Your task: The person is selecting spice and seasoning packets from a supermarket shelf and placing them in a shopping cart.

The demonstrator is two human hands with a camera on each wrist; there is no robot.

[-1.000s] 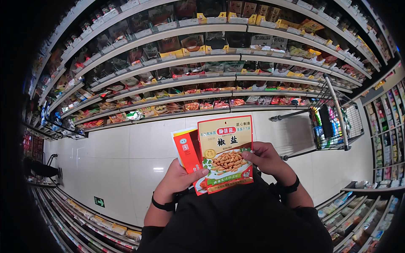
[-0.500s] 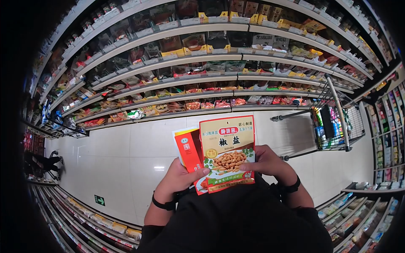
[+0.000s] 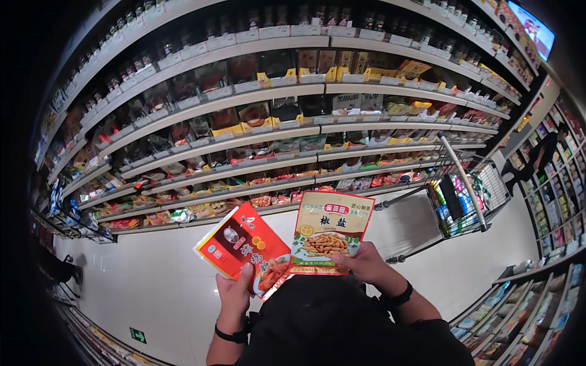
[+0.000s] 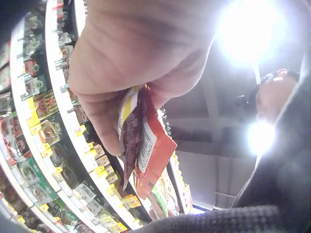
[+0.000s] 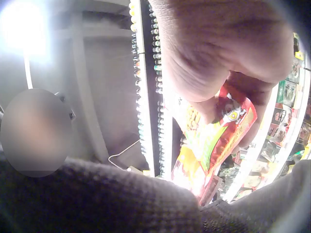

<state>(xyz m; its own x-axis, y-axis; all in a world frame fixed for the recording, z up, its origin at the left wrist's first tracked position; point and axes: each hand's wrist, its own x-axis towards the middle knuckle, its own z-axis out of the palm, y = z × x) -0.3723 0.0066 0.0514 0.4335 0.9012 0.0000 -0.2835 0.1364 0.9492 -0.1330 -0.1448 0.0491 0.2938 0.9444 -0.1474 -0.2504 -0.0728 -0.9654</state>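
My left hand (image 3: 234, 294) grips a red seasoning packet (image 3: 247, 241), thumb across its front, tilted to the left. Behind it the pale edge of another packet (image 3: 204, 249) sticks out; the left wrist view shows this one with a yellow stripe, pinched together with the red packet (image 4: 158, 158). On the other side my right hand (image 3: 371, 266) holds a beige and red salt-and-pepper seasoning packet (image 3: 326, 221) by its lower right corner. Peanuts are pictured on its front, and it stands nearly upright. The two front packets are side by side, close at their lower corners.
Long shelves (image 3: 244, 152) of packets and jars curve across the front. A wire shopping cart (image 3: 464, 195) holding goods stands at the right, with a person in dark clothes (image 3: 540, 158) beyond it. Low shelves (image 3: 525, 323) flank me at the lower right; pale tiles (image 3: 146, 268) cover the floor.
My left hand has moved left and tilted its packets away from the salt-and-pepper packet, uncovering the red front. The head view has lifted towards the upper shelves, and a person shows at the right.
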